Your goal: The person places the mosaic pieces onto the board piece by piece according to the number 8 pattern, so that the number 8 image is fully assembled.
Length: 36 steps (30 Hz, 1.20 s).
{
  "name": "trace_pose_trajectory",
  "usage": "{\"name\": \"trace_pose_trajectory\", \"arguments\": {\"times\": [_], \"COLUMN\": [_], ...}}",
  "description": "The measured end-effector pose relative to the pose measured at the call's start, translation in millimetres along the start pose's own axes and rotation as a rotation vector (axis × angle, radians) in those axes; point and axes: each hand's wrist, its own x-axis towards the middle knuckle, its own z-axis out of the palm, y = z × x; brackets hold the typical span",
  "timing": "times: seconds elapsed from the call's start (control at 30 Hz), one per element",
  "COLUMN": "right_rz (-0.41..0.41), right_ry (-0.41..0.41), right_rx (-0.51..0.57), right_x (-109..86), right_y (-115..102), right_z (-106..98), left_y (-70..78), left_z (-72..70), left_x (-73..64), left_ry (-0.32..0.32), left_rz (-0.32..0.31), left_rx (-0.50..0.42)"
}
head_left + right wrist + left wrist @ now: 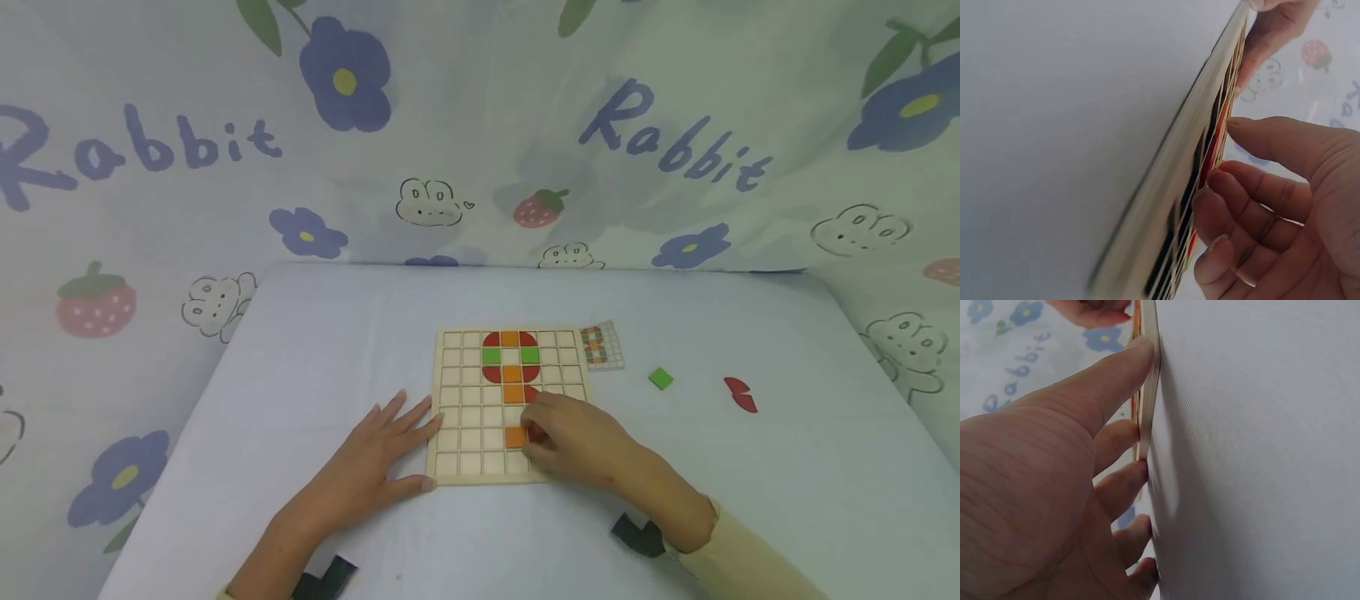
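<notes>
A wooden grid board (471, 440) lies on the table, with orange squares (512, 374), green squares (491, 356) and red rounded-corner pieces (491, 339) in its middle columns. My left hand (378, 467) rests at the board's left edge with fingers spread; the left wrist view shows its thumb and fingertips touching the board's rim (1150, 394). Over the lower right of the grid, my right hand (573, 437) pinches a red piece (1210, 156) at a cell beside the lowest orange square (515, 437). Its fingers partly cover that piece.
A small pattern card (603, 346) touches the board's upper right corner. Right of it lie a loose green square (661, 378) and two red pieces (746, 402). A printed cloth (480, 142) hangs behind the white table (337, 333). Dark bands (637, 536) show beneath the wrists.
</notes>
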Motion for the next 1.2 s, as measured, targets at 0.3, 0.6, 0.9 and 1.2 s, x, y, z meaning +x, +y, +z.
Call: {"name": "trace_pose_trajectory", "arguments": {"times": [0.3, 0.6, 0.9, 1.2], "right_rz": [0.142, 0.4, 0.559, 0.567], "right_ry": [0.144, 0.215, 0.118, 0.137], "right_rx": [0.179, 0.132, 0.077, 0.078], "right_x": [-36.6, -78.4, -120.6, -123.2], "right_y": [44.8, 120.0, 183.3, 198.6], "right_z": [-14.1, -50.7, -70.1, -60.4], "left_y": [-0.4, -0.4, -2.2, -3.5], "left_z": [1.2, 1.0, 2.1, 3.1], "left_x": [0.6, 0.9, -0.7, -1.1], "left_ry": [-0.008, -0.009, -0.006, 0.006], "left_rz": [0.002, 0.002, 0.0, 0.008], "left_rx": [0.003, 0.016, -0.013, -0.019]}}
